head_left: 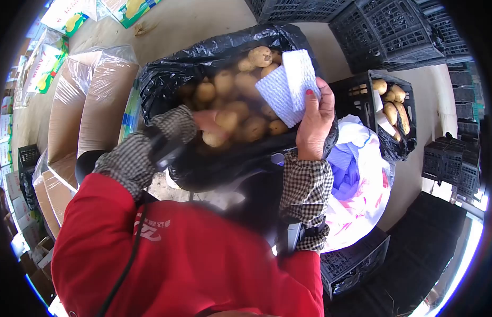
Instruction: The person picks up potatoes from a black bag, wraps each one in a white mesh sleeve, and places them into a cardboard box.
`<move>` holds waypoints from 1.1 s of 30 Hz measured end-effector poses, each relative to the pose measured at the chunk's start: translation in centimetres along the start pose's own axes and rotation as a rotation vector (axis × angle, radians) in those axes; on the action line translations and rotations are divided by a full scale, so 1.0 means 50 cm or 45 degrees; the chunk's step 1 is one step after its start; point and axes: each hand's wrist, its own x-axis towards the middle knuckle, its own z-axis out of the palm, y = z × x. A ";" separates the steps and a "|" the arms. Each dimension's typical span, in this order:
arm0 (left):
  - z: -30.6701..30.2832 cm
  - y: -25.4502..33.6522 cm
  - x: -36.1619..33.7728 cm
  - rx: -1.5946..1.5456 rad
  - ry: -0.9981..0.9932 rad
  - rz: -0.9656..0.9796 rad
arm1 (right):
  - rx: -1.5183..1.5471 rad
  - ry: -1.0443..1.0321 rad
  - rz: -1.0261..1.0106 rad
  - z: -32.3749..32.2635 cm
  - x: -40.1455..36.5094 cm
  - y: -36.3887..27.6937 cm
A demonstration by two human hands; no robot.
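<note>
a white foam net [301, 76] is clamped between thumb and fingers of the right hand [314, 120]. the left hand [205, 121] is blurred at a brown fruit [227, 121]; whether it is gripped cannot be told. other fruits [224, 82] are heaped around it inside a black bag [152, 84]. skins could be bruised if one is dropped; the net could be lost if the pinch is loosened.

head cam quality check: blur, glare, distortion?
Head view: the left hand and the potatoes near it are smeared, likely motion blur, while the right hand and foam net are crisper; head view: glare on the bag, near white in places; head view: strong fisheye bowing, with dark corners.
</note>
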 end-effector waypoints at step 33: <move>0.059 0.153 -0.386 -1.711 0.023 0.681 | -0.453 -1.450 -0.160 0.233 -0.182 0.009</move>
